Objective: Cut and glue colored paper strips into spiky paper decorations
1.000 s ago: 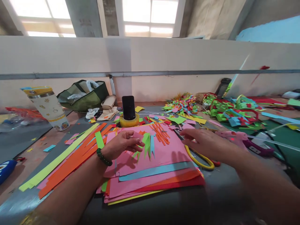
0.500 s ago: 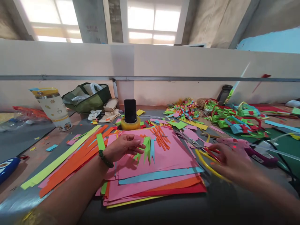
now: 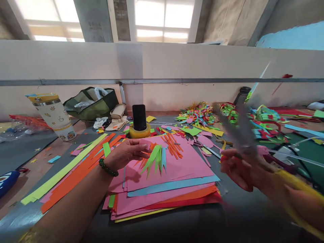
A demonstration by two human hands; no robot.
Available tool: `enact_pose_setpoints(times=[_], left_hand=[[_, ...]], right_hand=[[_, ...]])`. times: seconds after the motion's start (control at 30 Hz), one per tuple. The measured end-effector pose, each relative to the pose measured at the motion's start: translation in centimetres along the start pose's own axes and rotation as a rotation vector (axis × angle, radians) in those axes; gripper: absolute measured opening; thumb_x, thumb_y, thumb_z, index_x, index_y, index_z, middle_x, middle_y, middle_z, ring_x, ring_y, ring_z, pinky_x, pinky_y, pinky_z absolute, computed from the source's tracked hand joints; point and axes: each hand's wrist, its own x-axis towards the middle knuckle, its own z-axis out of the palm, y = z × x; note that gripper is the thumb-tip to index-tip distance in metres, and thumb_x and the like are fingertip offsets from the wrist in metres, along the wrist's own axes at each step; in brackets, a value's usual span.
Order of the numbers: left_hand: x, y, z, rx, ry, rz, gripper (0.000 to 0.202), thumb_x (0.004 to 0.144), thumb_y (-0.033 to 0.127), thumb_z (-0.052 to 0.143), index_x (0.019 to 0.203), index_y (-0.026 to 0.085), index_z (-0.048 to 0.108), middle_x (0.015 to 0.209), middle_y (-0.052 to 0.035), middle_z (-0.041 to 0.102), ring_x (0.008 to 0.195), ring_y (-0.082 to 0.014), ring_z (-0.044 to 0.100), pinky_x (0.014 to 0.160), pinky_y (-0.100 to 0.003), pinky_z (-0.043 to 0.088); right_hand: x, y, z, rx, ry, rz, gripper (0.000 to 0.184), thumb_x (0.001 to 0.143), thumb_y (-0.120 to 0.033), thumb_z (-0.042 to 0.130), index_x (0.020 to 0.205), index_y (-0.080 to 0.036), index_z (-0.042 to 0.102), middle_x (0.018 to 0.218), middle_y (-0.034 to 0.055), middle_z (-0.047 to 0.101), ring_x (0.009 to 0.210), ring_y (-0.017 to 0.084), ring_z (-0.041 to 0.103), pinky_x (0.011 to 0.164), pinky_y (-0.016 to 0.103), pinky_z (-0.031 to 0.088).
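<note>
My left hand (image 3: 128, 152) is closed in a pinch on a small bunch of pointed paper strips (image 3: 155, 160), green, blue and orange, fanned out above a stack of coloured paper sheets (image 3: 177, 175) with pink on top. My right hand (image 3: 240, 168) is raised at the right, blurred by motion, closed on a pair of scissors (image 3: 239, 133) with yellow and red handles; the grey blades point up and away. Loose orange strips (image 3: 173, 145) lie on the pink sheet.
Long green and orange paper strips (image 3: 68, 170) lie at the left. A phone (image 3: 139, 117) stands in a tape roll (image 3: 139, 131). A tumbler (image 3: 52, 114), a green bag (image 3: 91, 103), a pink glue gun (image 3: 273, 155) and piles of paper cuttings (image 3: 199, 116) crowd the table.
My right hand took the scissors off the table beside the paper stack and lifted them. My left hand raised its bunch of strips slightly.
</note>
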Motion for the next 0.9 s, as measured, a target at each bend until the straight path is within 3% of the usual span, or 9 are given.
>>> enact_pose_setpoints(times=[0.1, 0.23, 0.4, 0.63, 0.9], left_hand=[[-0.1, -0.3, 0.4, -0.008, -0.053, 0.005, 0.022, 0.069, 0.031, 0.076, 0.081, 0.014, 0.070, 0.083, -0.0064, 0.073, 0.067, -0.0134, 0.068, 0.061, -0.020, 0.049], [-0.3, -1.0, 1.3, 0.000, -0.134, -0.009, 0.023, 0.070, 0.033, 0.074, 0.084, 0.015, 0.071, 0.084, -0.0051, 0.073, 0.068, -0.0130, 0.068, 0.061, -0.020, 0.048], [-0.4, -1.4, 1.9, 0.029, -0.200, -0.033, 0.023, 0.070, 0.033, 0.074, 0.086, 0.017, 0.072, 0.085, -0.0041, 0.072, 0.070, -0.0131, 0.068, 0.064, -0.020, 0.048], [-0.2, -1.9, 2.1, 0.076, -0.243, -0.046, 0.026, 0.072, 0.032, 0.071, 0.092, 0.016, 0.072, 0.081, -0.0062, 0.073, 0.073, -0.0149, 0.068, 0.063, -0.020, 0.047], [-0.1, -2.3, 2.3, 0.074, -0.267, -0.045, 0.019, 0.073, 0.033, 0.070, 0.081, 0.016, 0.073, 0.081, -0.0060, 0.073, 0.073, -0.0148, 0.068, 0.064, -0.021, 0.046]], right_hand=[[-0.5, -1.6, 0.2, 0.004, -0.205, -0.029, 0.080, 0.065, -0.067, 0.057, 0.134, -0.028, 0.046, 0.121, 0.0140, 0.059, 0.096, 0.034, 0.059, 0.080, 0.040, 0.049], [-0.2, -2.8, 1.5, -0.155, -0.399, 0.011, 0.073, 0.069, -0.058, 0.061, 0.133, -0.026, 0.048, 0.131, 0.0087, 0.052, 0.117, 0.036, 0.048, 0.096, 0.044, 0.042], [0.7, -2.9, 2.9, -0.169, -0.424, -0.010, 0.076, 0.067, -0.059, 0.064, 0.134, -0.027, 0.046, 0.130, 0.0082, 0.053, 0.115, 0.033, 0.050, 0.094, 0.042, 0.043], [0.9, -4.6, 3.3, -0.145, -0.412, -0.019, 0.070, 0.062, -0.052, 0.072, 0.125, -0.026, 0.055, 0.112, 0.0071, 0.064, 0.094, 0.028, 0.060, 0.075, 0.032, 0.048], [1.1, -5.0, 3.4, -0.148, -0.430, -0.016, 0.073, 0.063, -0.063, 0.067, 0.123, -0.025, 0.057, 0.111, 0.0079, 0.063, 0.094, 0.028, 0.059, 0.075, 0.032, 0.048]])
